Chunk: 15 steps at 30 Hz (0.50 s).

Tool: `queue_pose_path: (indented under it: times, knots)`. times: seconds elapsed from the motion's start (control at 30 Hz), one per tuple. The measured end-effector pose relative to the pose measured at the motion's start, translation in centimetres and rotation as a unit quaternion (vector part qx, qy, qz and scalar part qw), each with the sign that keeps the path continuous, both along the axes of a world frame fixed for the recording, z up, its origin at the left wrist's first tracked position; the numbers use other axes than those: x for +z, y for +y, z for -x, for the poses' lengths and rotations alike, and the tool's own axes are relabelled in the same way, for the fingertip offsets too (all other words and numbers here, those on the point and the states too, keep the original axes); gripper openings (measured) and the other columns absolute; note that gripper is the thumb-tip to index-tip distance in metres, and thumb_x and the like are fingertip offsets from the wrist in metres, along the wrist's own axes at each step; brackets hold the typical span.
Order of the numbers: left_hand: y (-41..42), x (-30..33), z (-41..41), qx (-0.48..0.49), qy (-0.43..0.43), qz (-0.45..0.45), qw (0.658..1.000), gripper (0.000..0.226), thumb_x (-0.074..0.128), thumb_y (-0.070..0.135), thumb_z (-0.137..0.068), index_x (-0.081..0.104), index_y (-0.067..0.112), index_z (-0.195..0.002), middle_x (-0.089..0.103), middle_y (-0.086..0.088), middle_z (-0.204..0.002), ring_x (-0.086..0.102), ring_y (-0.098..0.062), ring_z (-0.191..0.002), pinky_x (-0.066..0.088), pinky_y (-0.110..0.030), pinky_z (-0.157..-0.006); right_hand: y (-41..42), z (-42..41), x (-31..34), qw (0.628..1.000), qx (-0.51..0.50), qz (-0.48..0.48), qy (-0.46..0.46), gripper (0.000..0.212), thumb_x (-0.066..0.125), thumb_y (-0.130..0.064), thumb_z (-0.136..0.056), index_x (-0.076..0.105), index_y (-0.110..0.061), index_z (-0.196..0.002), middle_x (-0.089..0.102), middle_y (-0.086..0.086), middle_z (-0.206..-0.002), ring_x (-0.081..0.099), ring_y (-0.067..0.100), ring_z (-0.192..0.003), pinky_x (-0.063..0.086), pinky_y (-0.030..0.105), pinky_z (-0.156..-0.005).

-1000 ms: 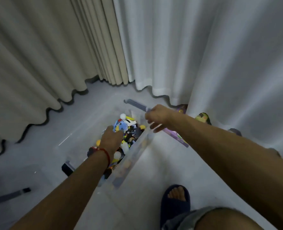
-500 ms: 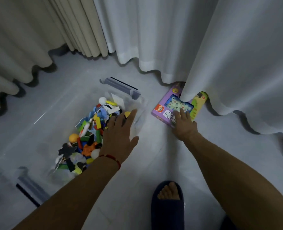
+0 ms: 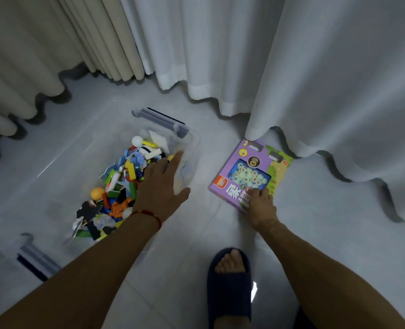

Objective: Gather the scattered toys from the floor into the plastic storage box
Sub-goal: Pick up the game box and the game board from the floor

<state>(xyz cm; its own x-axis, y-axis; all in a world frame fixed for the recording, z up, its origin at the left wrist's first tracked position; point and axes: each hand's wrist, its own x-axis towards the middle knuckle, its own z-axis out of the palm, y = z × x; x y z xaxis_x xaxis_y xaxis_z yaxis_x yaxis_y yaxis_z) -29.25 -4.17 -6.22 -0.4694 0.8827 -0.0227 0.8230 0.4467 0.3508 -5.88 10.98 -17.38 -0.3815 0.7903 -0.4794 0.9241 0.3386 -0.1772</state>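
The clear plastic storage box (image 3: 192, 141), part-filled with toys, was overhung by the spread, empty left hand (image 3: 161, 186), while beside it on the floor the purple game box (image 3: 249, 172), judged light, stiff, best taken by its edge, was pressed flat under the right hand (image 3: 262, 207).

A single head-worn wide-angle camera is looking steeply down at the floor from standing height, facing the curtains (image 3: 315, 67); the box (image 3: 192, 138) is lying below them, both forearms reaching in from the bottom edge.
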Motion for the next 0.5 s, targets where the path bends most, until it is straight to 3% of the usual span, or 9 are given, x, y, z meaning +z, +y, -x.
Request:
queue_pose_path:
  times: [0.07, 0.17, 0.33, 0.4, 0.5]
  knots:
    - [0.1, 0.3, -0.1, 0.008, 0.013, 0.01, 1.0, 0.093, 0.057, 0.06, -0.076, 0.013, 0.033, -0.154, 0.047, -0.01, -0.136, 0.04, -0.033, -0.127, 0.039, -0.047, -0.105, -1.1, -1.5, 1.0, 1.0, 0.012, 0.011, -0.012, 0.061, 0.065, -0.019, -0.089, 0.033, -0.008, -0.14, 0.038, 0.018, -0.14, 0.042, 0.034, -0.122, 0.046, 0.044, -0.096]
    - [0.0, 0.6, -0.5, 0.014, 0.025, 0.019, 0.999, 0.096, 0.054, 0.063, -0.073, 0.012, 0.035, -0.153, 0.048, -0.012, -0.131, 0.04, -0.034, -0.124, 0.04, -0.048, -0.101, -2.8, -3.1, 2.3, 0.999, 0.034, 0.016, -0.039, 0.074, 0.074, -0.024, -0.08, 0.029, -0.017, -0.139, 0.031, 0.011, -0.138, 0.036, 0.031, -0.125, 0.049, 0.05, -0.094]
    - [0.2, 0.2, -0.1, 0.004, 0.034, 0.02, 0.999, 0.097, 0.054, 0.065, -0.073, 0.008, 0.035, -0.153, 0.049, -0.011, -0.129, 0.043, -0.033, -0.12, 0.04, -0.048, -0.1, -1.9, -1.9, 2.5, 0.993, 0.112, -0.031, -0.024, 0.085, 0.07, -0.028, -0.082, 0.02, -0.017, -0.15, 0.019, 0.009, -0.155, 0.02, 0.03, -0.144, 0.035, 0.055, -0.108]
    - [0.2, -0.2, 0.2, -0.003, 0.021, 0.014, 1.0, 0.097, 0.051, 0.067, -0.071, 0.007, 0.038, -0.153, 0.05, -0.009, -0.13, 0.044, -0.032, -0.121, 0.041, -0.049, -0.101, -1.3, -0.8, 2.1, 0.994, 0.103, -0.027, -0.008, 0.088, 0.073, -0.029, -0.08, 0.02, -0.016, -0.15, 0.027, 0.009, -0.151, 0.027, 0.029, -0.141, 0.037, 0.053, -0.107]
    - [0.4, -0.8, 0.5, -0.005, 0.003, -0.002, 1.0, 0.096, 0.055, 0.067, -0.072, 0.009, 0.04, -0.151, 0.051, -0.007, -0.131, 0.046, -0.031, -0.121, 0.044, -0.05, -0.098, -1.0, 0.3, 1.4, 0.995, 0.078, -0.062, -0.008, 0.072, 0.069, -0.03, -0.087, 0.028, -0.013, -0.144, 0.041, 0.011, -0.14, 0.041, 0.029, -0.13, 0.042, 0.047, -0.103]
